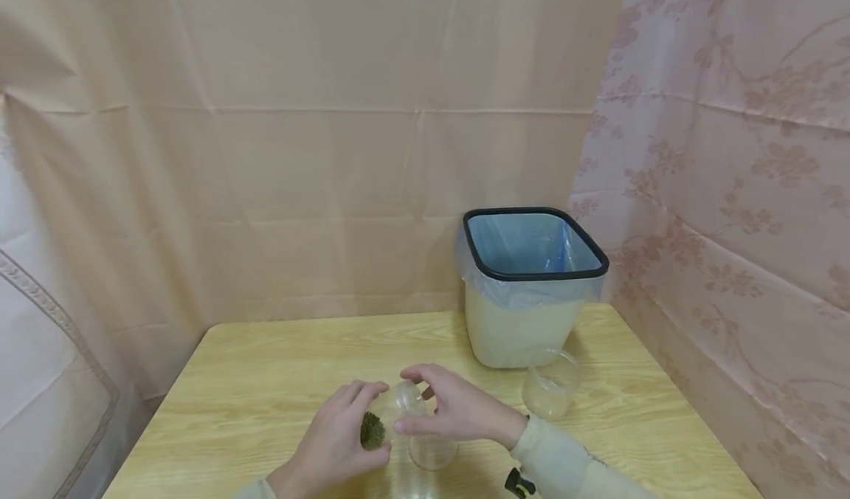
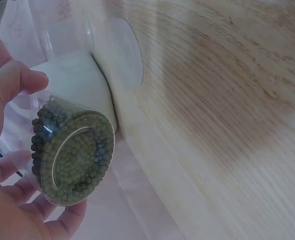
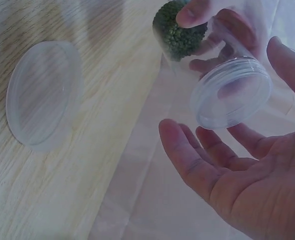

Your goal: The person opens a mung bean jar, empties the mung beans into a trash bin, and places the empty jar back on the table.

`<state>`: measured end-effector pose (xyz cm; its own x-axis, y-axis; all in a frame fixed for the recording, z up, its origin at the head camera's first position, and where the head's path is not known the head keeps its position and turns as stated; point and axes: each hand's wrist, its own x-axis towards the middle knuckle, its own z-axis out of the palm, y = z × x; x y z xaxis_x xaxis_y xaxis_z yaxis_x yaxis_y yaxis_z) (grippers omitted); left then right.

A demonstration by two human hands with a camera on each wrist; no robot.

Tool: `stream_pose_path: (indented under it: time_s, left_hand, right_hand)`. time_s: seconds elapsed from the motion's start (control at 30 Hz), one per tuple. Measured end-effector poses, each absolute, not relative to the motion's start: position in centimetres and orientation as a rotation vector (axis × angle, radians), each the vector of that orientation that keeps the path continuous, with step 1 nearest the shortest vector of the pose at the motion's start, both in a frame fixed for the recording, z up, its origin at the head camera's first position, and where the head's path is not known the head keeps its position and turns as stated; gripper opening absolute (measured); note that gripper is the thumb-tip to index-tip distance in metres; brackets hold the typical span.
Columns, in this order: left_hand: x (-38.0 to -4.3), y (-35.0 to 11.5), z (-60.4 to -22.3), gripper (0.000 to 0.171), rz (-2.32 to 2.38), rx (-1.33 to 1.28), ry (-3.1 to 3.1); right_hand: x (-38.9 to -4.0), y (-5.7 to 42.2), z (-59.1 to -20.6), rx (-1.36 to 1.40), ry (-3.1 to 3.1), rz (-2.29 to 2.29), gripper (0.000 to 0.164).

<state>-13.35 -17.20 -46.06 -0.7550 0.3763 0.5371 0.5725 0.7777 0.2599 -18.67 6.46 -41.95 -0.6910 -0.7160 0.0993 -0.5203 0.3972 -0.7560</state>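
Observation:
My left hand point(image 1: 341, 429) grips a clear plastic jar point(image 3: 227, 42) held tilted onto its side. Small green bead-like grains point(image 2: 77, 155) lie against its base. The jar's ringed clear end point(image 3: 232, 92) points toward my right hand point(image 1: 458, 407). That hand is spread around this end with thumb and fingers apart; in the right wrist view, a gap shows between the fingers and the ring. A round translucent lid point(image 3: 45, 95) lies flat on the table below the hands.
A second clear jar point(image 1: 551, 384) stands on the wood-grain table point(image 1: 285, 359) to the right. Behind it is a cream bin point(image 1: 524, 329) with a black rim and a blue-tinted bag liner. Curtains hang behind the table and along its right side.

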Motion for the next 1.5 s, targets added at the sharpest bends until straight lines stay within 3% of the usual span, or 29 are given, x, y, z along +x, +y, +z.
stream_pose_path:
  time_s: [0.77,1.5]
  left_hand:
    - [-12.8,-16.7,-44.6,0.075,-0.490,-0.830,-2.635]
    - [-13.4,-16.8,-44.0,0.063,-0.615,-0.984,-2.744]
  right_hand:
    - [-18.8,7.3,-42.6,-1.024,2.308,-1.214,0.059]
    - [-18.9,8.4,-43.0,-1.059,2.274,-1.190,0.061]
